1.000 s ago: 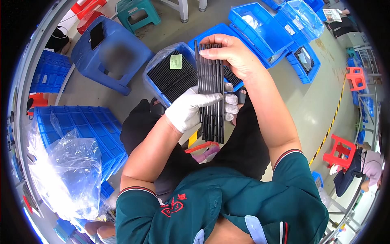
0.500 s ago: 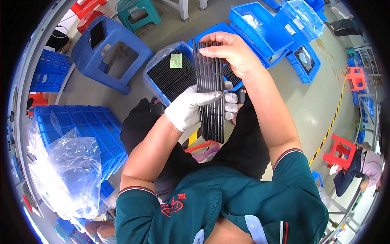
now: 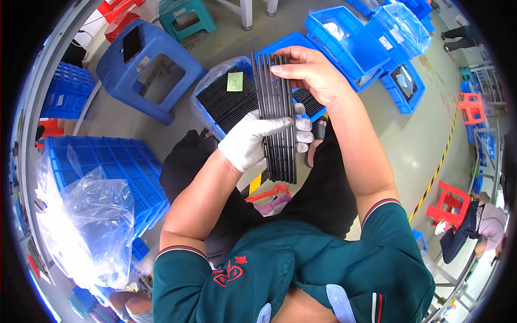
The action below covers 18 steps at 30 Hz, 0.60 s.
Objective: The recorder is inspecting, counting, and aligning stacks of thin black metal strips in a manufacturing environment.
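My left hand [image 3: 257,141], in a white glove, grips the middle of a bundle of long thin black strips [image 3: 278,107] held upright in front of me. My bare right hand [image 3: 308,72] pinches the top end of the same bundle with its fingertips. Just beyond the bundle stands a blue bin [image 3: 212,119] lined with clear plastic and filled with more black strips, with a small green slip [image 3: 235,81] lying on them.
A blue plastic stool [image 3: 144,70] stands to the far left, red and teal stools behind it. Stacked blue crates [image 3: 121,161] and a clear plastic bag [image 3: 89,226] are at my left. More blue bins [image 3: 371,48] lie to the far right; another person [image 3: 479,226] sits by red stools.
Nothing has visibly changed beyond a slight shift of the bundle; both hands keep their hold on the strips.
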### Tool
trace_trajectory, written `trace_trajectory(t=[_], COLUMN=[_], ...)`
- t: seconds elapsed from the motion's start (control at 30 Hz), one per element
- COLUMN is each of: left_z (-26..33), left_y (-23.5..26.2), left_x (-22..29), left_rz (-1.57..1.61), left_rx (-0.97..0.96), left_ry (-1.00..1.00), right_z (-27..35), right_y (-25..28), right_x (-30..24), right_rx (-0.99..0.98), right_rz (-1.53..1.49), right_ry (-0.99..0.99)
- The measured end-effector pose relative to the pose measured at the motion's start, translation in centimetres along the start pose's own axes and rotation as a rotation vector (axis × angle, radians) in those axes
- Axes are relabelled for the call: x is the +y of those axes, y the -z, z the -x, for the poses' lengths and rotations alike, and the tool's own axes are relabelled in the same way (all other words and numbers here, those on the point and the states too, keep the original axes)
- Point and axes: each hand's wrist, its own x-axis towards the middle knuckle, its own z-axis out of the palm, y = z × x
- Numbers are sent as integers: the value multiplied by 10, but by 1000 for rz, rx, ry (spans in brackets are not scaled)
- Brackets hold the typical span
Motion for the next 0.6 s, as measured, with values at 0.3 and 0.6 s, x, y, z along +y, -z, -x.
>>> trace_trajectory(t=[0.3,0.6], left_z=[-2,-1], left_y=[5,8], left_x=[-1,0], left_rz=[-37,-14], left_rx=[2,4], left_ry=[-26,-41], right_z=[-4,-5], right_y=[0,2], right_x=[5,3], right_rx=[6,-14], right_rz=[-40,-58], right_ry=[-1,-53])
